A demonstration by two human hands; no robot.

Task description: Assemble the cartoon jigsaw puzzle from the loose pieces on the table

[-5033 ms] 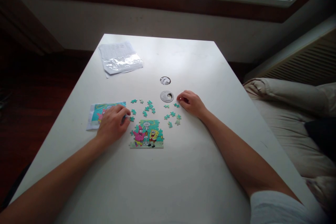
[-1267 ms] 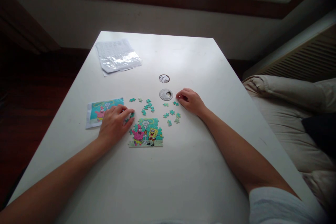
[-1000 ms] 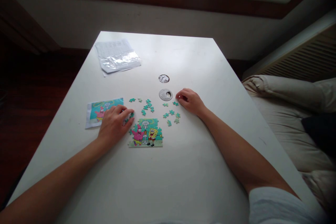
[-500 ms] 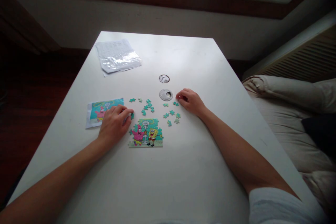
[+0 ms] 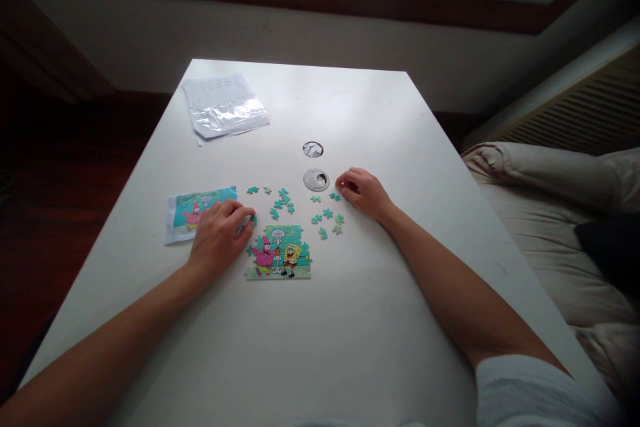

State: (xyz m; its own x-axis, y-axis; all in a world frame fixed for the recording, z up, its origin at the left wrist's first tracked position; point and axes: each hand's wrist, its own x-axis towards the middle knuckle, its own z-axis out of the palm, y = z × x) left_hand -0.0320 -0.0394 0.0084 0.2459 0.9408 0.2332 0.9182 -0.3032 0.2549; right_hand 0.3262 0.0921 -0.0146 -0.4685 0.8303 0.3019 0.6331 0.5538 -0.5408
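My left hand [image 5: 220,230] rests at the left of a partly assembled jigsaw puzzle [image 5: 279,253], its fingers loosely bent and the thumb apart from the index finger. Close by its index fingertip lies a teal puzzle piece [image 5: 254,220]; whether they touch I cannot tell. The puzzle shows a pink starfish, a tall pale figure and a yellow sponge, with uneven left and right edges. My right hand [image 5: 364,192] lies on the table with curled fingers, beside a single loose piece [image 5: 335,197]. Anything inside those fingers is hidden.
Loose teal pieces [image 5: 283,199] lie above the puzzle, and several more pieces [image 5: 327,213] to its right. A picture packet [image 5: 181,219] is partly under or behind my left hand. A plastic sleeve with paper [image 5: 225,107], a round hole [image 5: 313,149] and a grey disc [image 5: 316,179] are farther back.
The view has shifted very slightly. Both hands stay nearly in place, and the puzzle and loose pieces look the same.
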